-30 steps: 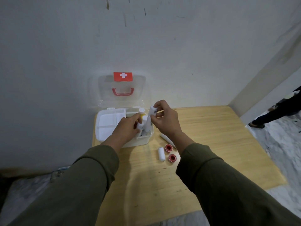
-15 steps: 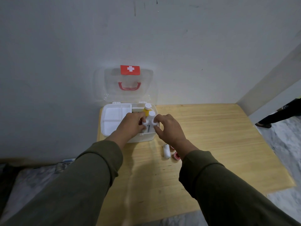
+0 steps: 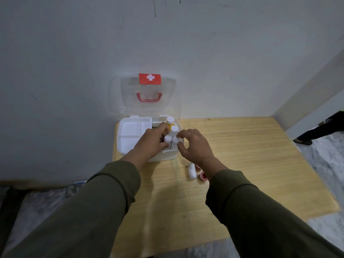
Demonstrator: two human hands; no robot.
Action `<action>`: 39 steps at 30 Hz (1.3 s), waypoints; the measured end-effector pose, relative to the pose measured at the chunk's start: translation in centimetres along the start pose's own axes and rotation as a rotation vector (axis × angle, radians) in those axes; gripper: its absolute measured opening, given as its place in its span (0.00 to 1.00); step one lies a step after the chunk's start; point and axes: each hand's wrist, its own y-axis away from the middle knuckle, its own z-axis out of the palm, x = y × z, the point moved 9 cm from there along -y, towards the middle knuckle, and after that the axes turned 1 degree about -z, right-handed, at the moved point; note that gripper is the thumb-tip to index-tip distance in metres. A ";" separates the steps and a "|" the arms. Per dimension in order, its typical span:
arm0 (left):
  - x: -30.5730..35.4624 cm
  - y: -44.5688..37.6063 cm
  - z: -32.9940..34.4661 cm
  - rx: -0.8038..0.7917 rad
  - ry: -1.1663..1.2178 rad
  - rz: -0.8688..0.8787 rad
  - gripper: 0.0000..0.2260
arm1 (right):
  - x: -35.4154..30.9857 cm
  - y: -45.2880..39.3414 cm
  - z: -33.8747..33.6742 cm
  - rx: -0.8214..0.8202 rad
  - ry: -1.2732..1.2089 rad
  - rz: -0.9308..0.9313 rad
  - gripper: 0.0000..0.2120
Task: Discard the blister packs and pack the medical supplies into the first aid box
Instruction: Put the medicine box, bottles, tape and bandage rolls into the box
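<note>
The white first aid box [image 3: 167, 157] stands at the table's back left, its clear lid [image 3: 149, 94] open against the wall. A white divided tray [image 3: 128, 135] fills its left half. Several white-capped bottles stand upright in its right half, the rear one yellow [image 3: 170, 121]. My left hand [image 3: 151, 143] reaches into the box, fingers closed around a white bottle [image 3: 167, 139]. My right hand [image 3: 194, 146] hovers at the box's right edge, fingers apart, fingertips by another white bottle [image 3: 175, 139]. A white gauze roll [image 3: 192, 170] and red tape rolls [image 3: 203, 176] lie beside my right wrist.
The wooden table [image 3: 251, 155] is pushed against a grey wall, with bare wood to the right and front. Small flat packs [image 3: 77, 186] lie on the floor left of the table. A person's leg and shoe [image 3: 305, 139] show at the far right.
Both hands have lowered the white bottles into the box's right half. My right hand's fingers have spread off its bottle. The view shifted slightly.
</note>
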 end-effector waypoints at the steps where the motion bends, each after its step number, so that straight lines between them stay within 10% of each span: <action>1: 0.0 0.1 0.0 -0.001 0.005 -0.003 0.17 | 0.0 0.1 -0.1 0.005 -0.004 0.002 0.11; 23: 5.5 3.6 0.9 0.220 -0.164 0.108 0.16 | 5.9 4.7 -3.3 -0.074 0.025 0.064 0.18; 39: 3.3 3.9 13.7 0.050 -0.274 -0.112 0.21 | 12.1 10.9 0.7 -0.151 -0.109 0.070 0.21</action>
